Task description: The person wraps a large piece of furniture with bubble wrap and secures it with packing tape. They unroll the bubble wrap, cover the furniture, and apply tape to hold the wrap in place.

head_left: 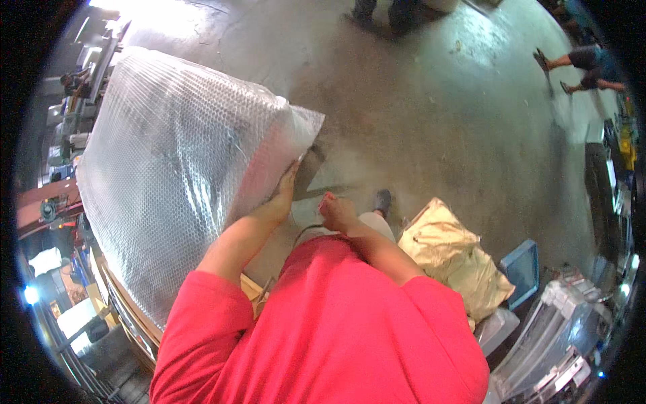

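A large bulky item wrapped in clear bubble wrap [168, 155] fills the left side, its near right corner jutting toward the middle. My left hand [286, 192] lies against the right side of this wrap, fingers stretched along it toward the corner. A reddish patch shows through the wrap beside that hand. In front of my body, my right hand [338, 212] is closed, apart from the wrapped item. Whatever it may hold is too small or hidden to make out.
To my right sits a crumpled yellowish sack [451, 259], with a blue tray [521, 273] behind it. Plastic-covered goods [555, 330] stand at lower right. Cluttered shelving lines the left edge. People's legs [592, 67] show at upper right, others at the top.
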The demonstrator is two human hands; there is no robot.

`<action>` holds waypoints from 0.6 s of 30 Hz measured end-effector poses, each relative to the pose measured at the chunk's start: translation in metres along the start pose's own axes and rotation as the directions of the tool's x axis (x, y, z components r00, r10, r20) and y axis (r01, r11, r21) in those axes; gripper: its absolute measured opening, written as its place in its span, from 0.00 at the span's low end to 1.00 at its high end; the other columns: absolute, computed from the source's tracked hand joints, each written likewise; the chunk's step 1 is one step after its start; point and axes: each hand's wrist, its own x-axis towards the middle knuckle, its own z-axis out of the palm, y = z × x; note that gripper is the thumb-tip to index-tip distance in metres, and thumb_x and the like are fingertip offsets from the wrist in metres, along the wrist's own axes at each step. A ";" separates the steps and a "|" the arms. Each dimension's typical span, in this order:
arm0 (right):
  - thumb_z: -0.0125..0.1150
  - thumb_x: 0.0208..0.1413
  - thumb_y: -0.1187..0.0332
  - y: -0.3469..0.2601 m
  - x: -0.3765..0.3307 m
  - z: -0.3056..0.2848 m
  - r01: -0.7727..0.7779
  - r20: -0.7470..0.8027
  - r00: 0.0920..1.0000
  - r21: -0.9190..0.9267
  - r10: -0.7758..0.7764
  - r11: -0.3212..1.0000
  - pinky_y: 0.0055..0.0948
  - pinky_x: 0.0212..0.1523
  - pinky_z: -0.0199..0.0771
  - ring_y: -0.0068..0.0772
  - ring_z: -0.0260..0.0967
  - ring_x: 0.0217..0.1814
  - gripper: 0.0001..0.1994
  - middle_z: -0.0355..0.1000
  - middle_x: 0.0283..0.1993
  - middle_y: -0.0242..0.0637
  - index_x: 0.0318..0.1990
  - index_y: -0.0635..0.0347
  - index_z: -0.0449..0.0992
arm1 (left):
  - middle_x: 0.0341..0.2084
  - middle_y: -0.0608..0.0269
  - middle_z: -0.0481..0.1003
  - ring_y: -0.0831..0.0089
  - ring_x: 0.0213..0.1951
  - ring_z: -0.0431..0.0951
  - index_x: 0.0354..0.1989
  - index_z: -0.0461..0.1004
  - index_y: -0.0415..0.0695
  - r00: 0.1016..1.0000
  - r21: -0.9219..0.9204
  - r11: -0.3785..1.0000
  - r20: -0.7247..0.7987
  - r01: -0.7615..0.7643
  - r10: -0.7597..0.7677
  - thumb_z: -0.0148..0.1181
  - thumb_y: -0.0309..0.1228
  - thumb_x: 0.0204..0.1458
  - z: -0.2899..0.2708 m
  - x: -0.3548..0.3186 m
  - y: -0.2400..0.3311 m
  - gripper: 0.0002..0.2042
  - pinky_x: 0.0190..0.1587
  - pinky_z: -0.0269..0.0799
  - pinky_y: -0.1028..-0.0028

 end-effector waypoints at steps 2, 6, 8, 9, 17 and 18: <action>0.68 0.47 0.55 0.024 -0.014 -0.002 -0.090 -0.024 0.995 0.122 0.094 0.988 0.48 0.47 0.78 0.54 0.78 0.48 0.27 0.79 0.45 0.48 0.55 0.53 0.73 | 0.75 0.56 0.50 0.58 0.76 0.43 0.73 0.54 0.40 0.984 -0.219 0.970 -0.113 0.108 -0.136 0.50 0.43 0.61 0.000 0.007 0.000 0.34 0.75 0.31 0.46; 0.68 0.45 0.50 0.035 -0.069 0.016 -0.335 -0.133 0.916 0.263 0.377 0.905 0.50 0.48 0.77 0.56 0.77 0.49 0.25 0.78 0.46 0.51 0.51 0.47 0.75 | 0.69 0.54 0.57 0.57 0.71 0.51 0.70 0.59 0.42 0.977 -0.325 0.940 -0.142 0.104 -0.157 0.52 0.45 0.60 0.002 0.029 0.004 0.32 0.71 0.41 0.49; 0.69 0.44 0.49 0.037 -0.096 0.028 -0.412 -0.235 0.846 0.281 0.478 0.867 0.50 0.45 0.78 0.55 0.78 0.47 0.26 0.79 0.45 0.50 0.51 0.47 0.76 | 0.66 0.53 0.60 0.56 0.68 0.55 0.68 0.61 0.42 0.970 -0.521 0.850 -0.158 0.079 -0.187 0.53 0.46 0.60 0.002 0.039 -0.003 0.31 0.69 0.45 0.51; 0.69 0.44 0.48 0.036 -0.109 0.036 -0.441 -0.264 0.813 0.302 0.519 0.845 0.49 0.43 0.78 0.54 0.79 0.45 0.27 0.80 0.44 0.49 0.52 0.47 0.77 | 0.65 0.52 0.62 0.56 0.67 0.57 0.68 0.62 0.42 0.967 -0.719 0.694 -0.150 0.035 -0.205 0.53 0.46 0.60 0.000 0.039 -0.010 0.30 0.68 0.48 0.52; 0.70 0.44 0.48 -0.001 -0.196 0.108 -0.377 -0.402 0.673 0.536 0.621 0.756 0.46 0.46 0.79 0.52 0.79 0.46 0.38 0.80 0.44 0.51 0.66 0.43 0.69 | 0.53 0.48 0.75 0.53 0.57 0.74 0.61 0.71 0.45 0.747 -0.498 -0.557 -0.461 -0.664 -0.478 0.57 0.49 0.59 -0.077 -0.140 0.004 0.27 0.61 0.66 0.58; 0.70 0.45 0.49 -0.010 -0.203 0.118 -0.301 -0.457 0.663 0.563 0.593 0.770 0.44 0.44 0.79 0.50 0.80 0.44 0.38 0.80 0.43 0.50 0.66 0.44 0.69 | 0.52 0.47 0.77 0.52 0.55 0.76 0.60 0.72 0.45 0.784 -0.391 -0.690 -0.427 -0.609 -0.450 0.57 0.49 0.59 -0.086 -0.175 0.025 0.26 0.60 0.69 0.59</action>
